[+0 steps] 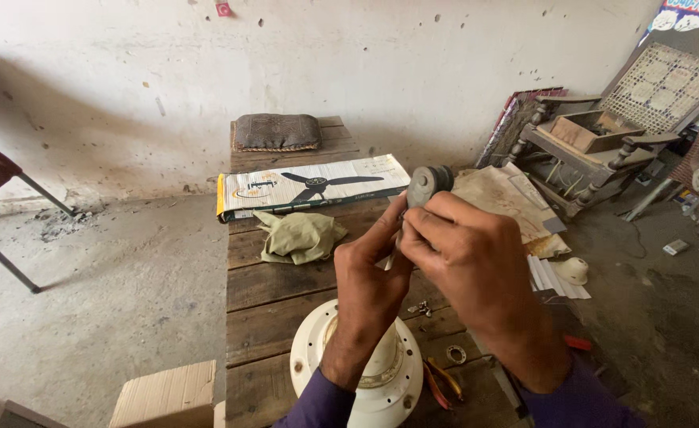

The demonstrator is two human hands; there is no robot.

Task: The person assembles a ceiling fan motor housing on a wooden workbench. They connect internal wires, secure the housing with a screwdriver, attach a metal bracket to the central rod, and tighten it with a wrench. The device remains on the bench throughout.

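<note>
Wooden table (282,297): rough brown planks, running from the 6 o'clock edge up toward 12 o'clock against the pale wall.
Fan box (310,187): long flat carton printed with a ceiling fan, lying across the table at about 11 o'clock from the hands.
Fan motor (381,379): cream round housing on the table at 6 o'clock, directly below the hands.
Cushion (276,131): dark padded square at the table's far end, 12 o'clock.
Cloth (300,235): crumpled olive rag just beside the box, at 9 o'clock from the hands.
Right hand (472,265): fingers closed around the lower part of the grey metal part.
Left hand (373,273): fingertips pinched on the same part from its 9 o'clock side.
Grey metal part (425,184): small, rounded, held upright above the table, sticking out at 12 o'clock from both hands.
Pliers (442,380): red-and-yellow handles, at 3 o'clock from the motor.
</note>
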